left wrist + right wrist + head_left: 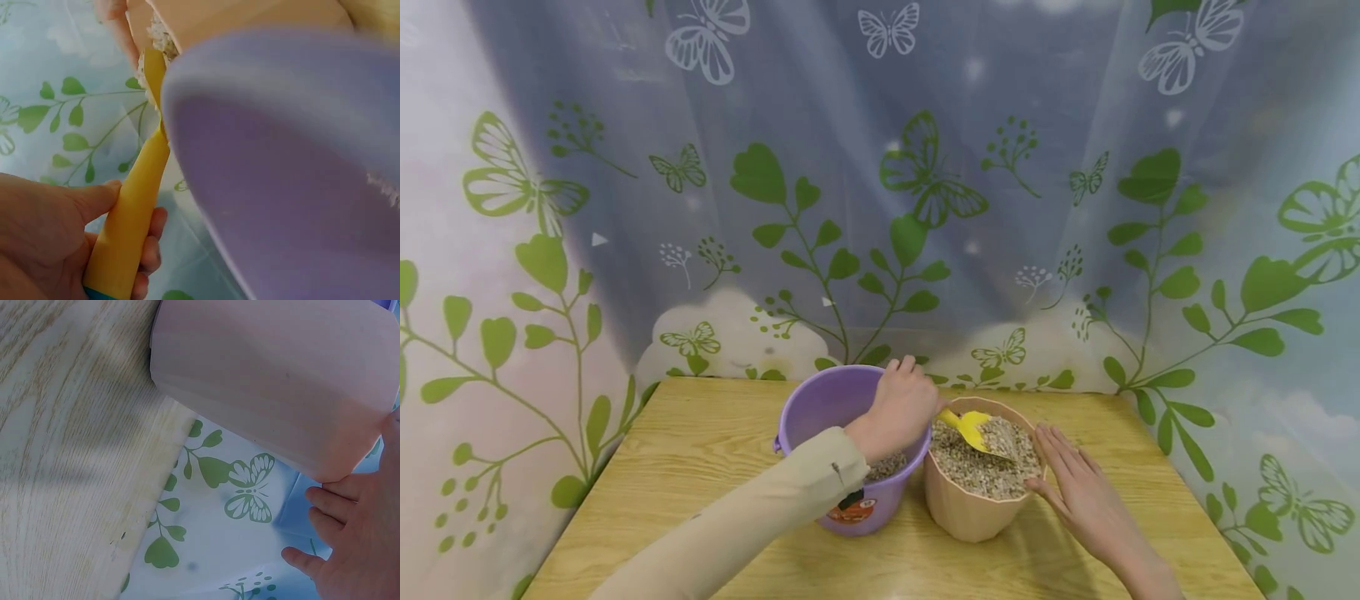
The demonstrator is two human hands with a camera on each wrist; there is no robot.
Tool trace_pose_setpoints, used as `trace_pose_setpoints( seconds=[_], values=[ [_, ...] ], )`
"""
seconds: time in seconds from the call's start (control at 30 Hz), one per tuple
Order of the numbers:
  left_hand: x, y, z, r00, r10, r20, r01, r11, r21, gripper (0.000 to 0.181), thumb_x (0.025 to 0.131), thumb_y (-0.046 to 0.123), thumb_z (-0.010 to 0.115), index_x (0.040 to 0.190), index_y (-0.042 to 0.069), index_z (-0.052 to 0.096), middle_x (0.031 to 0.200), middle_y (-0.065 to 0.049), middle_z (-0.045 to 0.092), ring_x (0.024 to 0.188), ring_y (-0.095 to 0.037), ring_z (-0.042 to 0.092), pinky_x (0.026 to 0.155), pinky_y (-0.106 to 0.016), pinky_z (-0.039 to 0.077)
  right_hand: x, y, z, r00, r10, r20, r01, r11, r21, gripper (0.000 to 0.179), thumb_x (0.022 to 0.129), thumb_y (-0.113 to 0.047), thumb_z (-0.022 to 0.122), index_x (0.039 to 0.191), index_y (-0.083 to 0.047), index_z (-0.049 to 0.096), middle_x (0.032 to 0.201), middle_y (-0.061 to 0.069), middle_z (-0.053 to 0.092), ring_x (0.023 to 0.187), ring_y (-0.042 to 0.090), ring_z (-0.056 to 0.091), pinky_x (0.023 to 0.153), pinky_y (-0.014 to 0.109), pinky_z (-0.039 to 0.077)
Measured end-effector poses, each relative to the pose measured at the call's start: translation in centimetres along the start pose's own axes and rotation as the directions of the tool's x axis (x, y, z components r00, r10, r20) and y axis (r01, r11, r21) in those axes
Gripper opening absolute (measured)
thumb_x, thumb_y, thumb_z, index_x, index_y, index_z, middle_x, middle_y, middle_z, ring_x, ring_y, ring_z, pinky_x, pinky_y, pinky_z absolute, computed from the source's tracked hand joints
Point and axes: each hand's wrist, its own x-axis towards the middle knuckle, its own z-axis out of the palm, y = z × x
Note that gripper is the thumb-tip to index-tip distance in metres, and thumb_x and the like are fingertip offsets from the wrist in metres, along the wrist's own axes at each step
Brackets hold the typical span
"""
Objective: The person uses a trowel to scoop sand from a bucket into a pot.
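Observation:
My left hand (901, 410) grips the handle of a yellow hand trowel (134, 206), thumb on one side and fingers curled round the other. In the head view the trowel's blade lies on the pale gravel-like grains (981, 467) that fill a peach faceted flowerpot (966, 510). My right hand (1082, 492) rests with extended fingers against the pot's right rim, also seen in the right wrist view. A purple bucket (820, 408) stands left of the pot, under my left forearm, with more grains at its bottom.
Pot and bucket stand side by side on a light wooden table (700, 450). A hanging cloth (820, 108) printed with leaves and butterflies surrounds the table at the back and sides. The bucket's rim is close beside the trowel in the left wrist view.

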Motion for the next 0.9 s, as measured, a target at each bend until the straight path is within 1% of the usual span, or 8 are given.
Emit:
trace_pose_setpoints(
  seconds=[0.13, 0.27, 0.4, 0.6, 0.67, 0.73, 0.83, 0.9],
  values=[
    [0.8, 0.9, -0.4, 0.999, 0.017, 0.041, -0.019, 0.999, 0.049, 0.044, 0.101, 0.050, 0.054, 0.069, 0.023, 0.067, 0.080, 0.007, 0.064, 0.084, -0.015, 0.044, 0.073, -0.028, 0.031, 0.0, 0.0, -0.1, 1.000, 0.014, 0.012, -0.014, 1.000, 0.010, 0.073, 0.102, -0.042, 0.057, 0.159, -0.004, 0.028, 0.160, 0.021, 0.034, 0.146, 0.042, 0.032, 0.111, 0.063, 0.029],
    [1.4, 1.4, -0.3, 1.000, 0.026, 0.015, -0.027, 0.996, 0.089, 0.044, 0.101, 0.051, 0.054, 0.068, 0.024, 0.068, 0.076, 0.006, 0.064, 0.083, -0.015, 0.046, 0.072, -0.028, 0.031, -0.1, -0.1, -0.2, 1.000, 0.016, 0.020, -0.017, 1.000, 0.015, 0.074, 0.103, -0.042, 0.056, 0.159, -0.004, 0.027, 0.160, 0.022, 0.033, 0.146, 0.042, 0.032, 0.112, 0.063, 0.028],
    [1.8, 1.4, -0.3, 1.000, 0.030, 0.002, -0.030, 0.995, 0.094, 0.047, 0.101, 0.051, 0.054, 0.065, 0.023, 0.066, 0.073, 0.005, 0.061, 0.081, -0.015, 0.046, 0.070, -0.028, 0.028, -0.1, -0.1, -0.2, 1.000, 0.007, 0.014, -0.007, 1.000, 0.014, 0.073, 0.103, -0.041, 0.056, 0.159, -0.004, 0.027, 0.160, 0.022, 0.033, 0.145, 0.043, 0.033, 0.111, 0.063, 0.029],
    [2.1, 1.1, -0.7, 0.997, 0.079, 0.022, -0.080, 0.994, 0.072, 0.050, 0.100, 0.051, 0.055, 0.060, 0.022, 0.056, 0.070, 0.007, 0.050, 0.081, -0.014, 0.037, 0.071, -0.029, 0.023, -0.2, -0.1, -0.1, 1.000, 0.004, 0.002, -0.004, 1.000, 0.015, 0.073, 0.103, -0.040, 0.056, 0.159, -0.005, 0.026, 0.159, 0.022, 0.035, 0.144, 0.043, 0.034, 0.110, 0.063, 0.030],
    [2.2, 1.1, -0.8, 0.995, 0.096, 0.024, -0.098, 0.991, 0.086, 0.048, 0.101, 0.051, 0.055, 0.062, 0.022, 0.059, 0.073, 0.007, 0.051, 0.083, -0.015, 0.037, 0.072, -0.029, 0.023, -0.2, -0.1, -0.2, 1.000, 0.006, 0.001, -0.006, 1.000, 0.018, 0.073, 0.103, -0.040, 0.056, 0.160, -0.005, 0.026, 0.159, 0.023, 0.034, 0.144, 0.043, 0.034, 0.110, 0.063, 0.030],
    [2.4, 1.2, -1.0, 0.993, 0.117, 0.016, -0.118, 0.984, 0.136, 0.042, 0.101, 0.048, 0.055, 0.069, 0.023, 0.065, 0.079, 0.008, 0.057, 0.088, -0.015, 0.039, 0.075, -0.029, 0.026, -0.2, -0.1, -0.2, 1.000, 0.007, 0.000, -0.007, 1.000, 0.021, 0.073, 0.103, -0.040, 0.056, 0.160, -0.005, 0.026, 0.159, 0.023, 0.035, 0.144, 0.043, 0.034, 0.110, 0.063, 0.030],
    [2.6, 1.5, -1.4, 0.989, 0.145, 0.035, -0.149, 0.958, 0.246, 0.032, 0.103, 0.042, 0.054, 0.085, 0.025, 0.074, 0.092, 0.010, 0.064, 0.097, -0.015, 0.041, 0.084, -0.031, 0.030, -0.2, -0.2, -0.2, 1.000, 0.007, -0.002, -0.007, 1.000, 0.026, 0.073, 0.103, -0.040, 0.056, 0.159, -0.005, 0.026, 0.159, 0.023, 0.035, 0.144, 0.043, 0.034, 0.110, 0.063, 0.030],
    [2.6, 1.7, -1.7, 0.985, 0.160, 0.067, -0.173, 0.934, 0.313, 0.027, 0.105, 0.037, 0.053, 0.094, 0.026, 0.075, 0.097, 0.011, 0.065, 0.100, -0.014, 0.040, 0.088, -0.032, 0.030, -0.2, -0.2, -0.1, 1.000, 0.006, 0.000, -0.006, 1.000, 0.027, 0.073, 0.103, -0.040, 0.056, 0.159, -0.004, 0.026, 0.159, 0.023, 0.035, 0.144, 0.043, 0.034, 0.110, 0.063, 0.030]
  ],
)
